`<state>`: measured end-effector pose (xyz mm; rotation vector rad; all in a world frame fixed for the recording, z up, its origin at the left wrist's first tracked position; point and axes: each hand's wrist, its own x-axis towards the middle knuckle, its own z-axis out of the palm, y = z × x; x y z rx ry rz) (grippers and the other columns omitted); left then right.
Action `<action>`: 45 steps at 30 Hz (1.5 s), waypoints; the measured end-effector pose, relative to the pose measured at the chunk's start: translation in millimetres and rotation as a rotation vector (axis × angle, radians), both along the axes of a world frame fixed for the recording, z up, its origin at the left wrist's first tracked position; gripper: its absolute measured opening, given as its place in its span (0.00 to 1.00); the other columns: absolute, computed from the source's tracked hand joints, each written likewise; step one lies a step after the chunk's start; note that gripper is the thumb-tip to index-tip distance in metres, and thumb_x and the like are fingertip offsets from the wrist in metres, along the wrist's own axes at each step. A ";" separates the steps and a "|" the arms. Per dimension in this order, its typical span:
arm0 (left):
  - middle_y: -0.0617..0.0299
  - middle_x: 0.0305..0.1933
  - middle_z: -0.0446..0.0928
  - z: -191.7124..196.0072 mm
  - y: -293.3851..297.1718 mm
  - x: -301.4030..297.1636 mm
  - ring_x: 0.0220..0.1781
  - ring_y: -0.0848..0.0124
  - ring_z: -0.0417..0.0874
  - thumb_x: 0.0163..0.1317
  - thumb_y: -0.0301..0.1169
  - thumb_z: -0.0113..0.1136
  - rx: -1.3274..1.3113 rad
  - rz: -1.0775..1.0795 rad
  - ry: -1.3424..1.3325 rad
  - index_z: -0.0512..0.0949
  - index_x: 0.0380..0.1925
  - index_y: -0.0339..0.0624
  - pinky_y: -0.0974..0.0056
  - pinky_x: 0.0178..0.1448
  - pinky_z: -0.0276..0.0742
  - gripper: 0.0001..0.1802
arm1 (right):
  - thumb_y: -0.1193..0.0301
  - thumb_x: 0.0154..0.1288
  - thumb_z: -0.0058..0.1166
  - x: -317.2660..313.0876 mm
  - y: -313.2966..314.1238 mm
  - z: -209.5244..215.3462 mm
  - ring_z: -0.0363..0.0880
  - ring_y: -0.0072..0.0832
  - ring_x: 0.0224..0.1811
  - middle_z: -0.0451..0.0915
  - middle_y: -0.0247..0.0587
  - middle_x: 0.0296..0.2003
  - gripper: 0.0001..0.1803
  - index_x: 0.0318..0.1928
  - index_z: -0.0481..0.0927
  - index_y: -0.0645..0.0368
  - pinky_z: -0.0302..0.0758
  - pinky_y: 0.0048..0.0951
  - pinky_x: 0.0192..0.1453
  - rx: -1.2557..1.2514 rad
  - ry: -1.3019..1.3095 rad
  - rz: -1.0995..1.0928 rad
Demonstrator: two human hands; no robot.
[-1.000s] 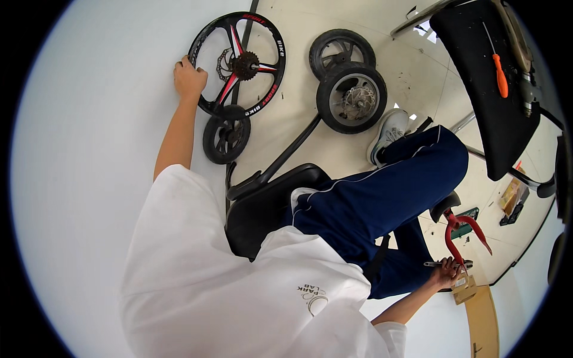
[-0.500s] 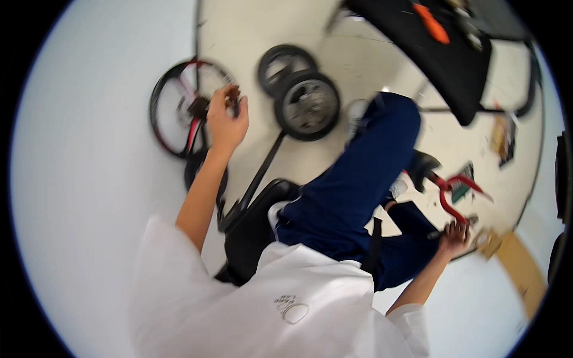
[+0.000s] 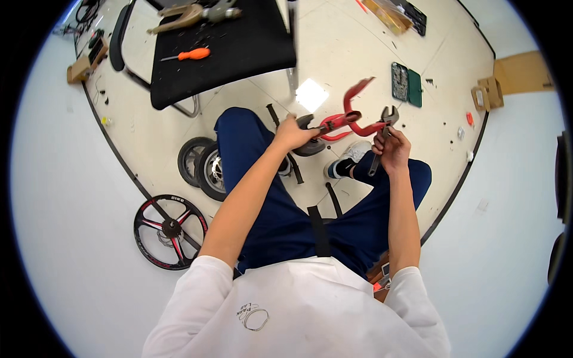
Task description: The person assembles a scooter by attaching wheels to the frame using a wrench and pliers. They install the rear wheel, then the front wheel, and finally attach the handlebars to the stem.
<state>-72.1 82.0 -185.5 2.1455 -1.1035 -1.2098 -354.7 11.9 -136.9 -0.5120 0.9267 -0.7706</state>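
Red frame (image 3: 341, 122), upper centre, slants up-right from left hand (image 3: 290, 134), whose grip I cannot tell; right hand (image 3: 394, 151) clasps wrench (image 3: 389, 116).

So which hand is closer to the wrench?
Right: the right hand grips the wrench. The left hand is away to its left, not touching it, holding the red fork.

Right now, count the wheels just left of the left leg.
3: a black-tyred wheel by the knee, a disc-brake wheel overlapping it, a mag wheel by the wall. The leg may hide others.
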 end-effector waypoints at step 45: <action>0.55 0.23 0.78 -41.0 -121.5 -89.5 0.27 0.75 0.78 0.60 0.35 0.66 0.080 -0.385 -0.311 0.80 0.35 0.34 0.66 0.34 0.74 0.13 | 0.72 0.54 0.51 -169.9 150.8 -425.6 0.77 0.61 0.49 0.76 0.72 0.45 0.27 0.53 0.64 0.76 0.70 0.48 0.58 0.637 1.208 -0.289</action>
